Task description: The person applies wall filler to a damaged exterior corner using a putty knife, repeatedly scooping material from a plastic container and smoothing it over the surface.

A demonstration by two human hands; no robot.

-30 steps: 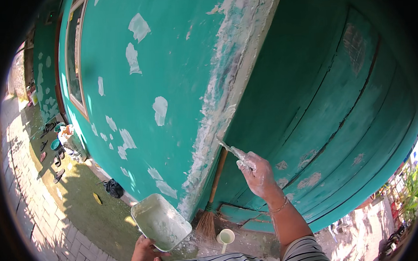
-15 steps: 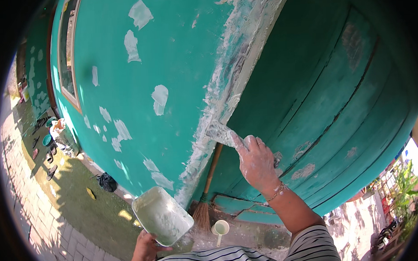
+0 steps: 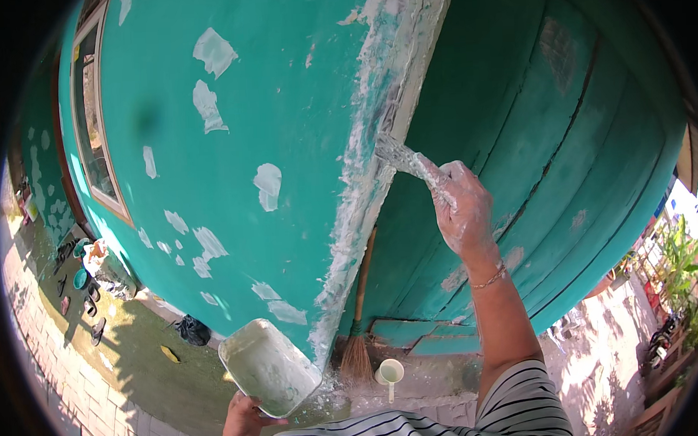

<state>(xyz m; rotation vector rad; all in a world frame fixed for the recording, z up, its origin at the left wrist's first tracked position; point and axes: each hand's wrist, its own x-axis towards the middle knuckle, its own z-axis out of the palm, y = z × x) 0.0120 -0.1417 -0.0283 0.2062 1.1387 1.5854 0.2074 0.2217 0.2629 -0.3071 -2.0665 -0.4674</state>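
Note:
My right hand (image 3: 464, 206), smeared with white paste, grips a putty knife (image 3: 405, 156) by its handle. The knife's coated blade rests against the wall corner (image 3: 366, 171), where a rough band of white filler runs down the edge. Low in front of me, my left hand (image 3: 247, 421) holds a shallow white rectangular tub (image 3: 268, 367) by its near side. Whitish residue coats the tub's inside. To the left of the corner, the green wall (image 3: 284, 120) carries several pale filler patches.
Behind the corner a straw broom (image 3: 357, 356) leans upright, with a white dipper (image 3: 389, 372) on the ground beside it. A dark plastic bag (image 3: 191, 329) lies at the wall's foot. Farther left are a sack (image 3: 109, 269), sandals and a window (image 3: 93, 119). Plants (image 3: 678, 283) stand at far right.
My right hand has moved up along the corner with the putty knife, and its blade sits higher on the filler band. My left hand still holds the tub low. The view has shifted slightly.

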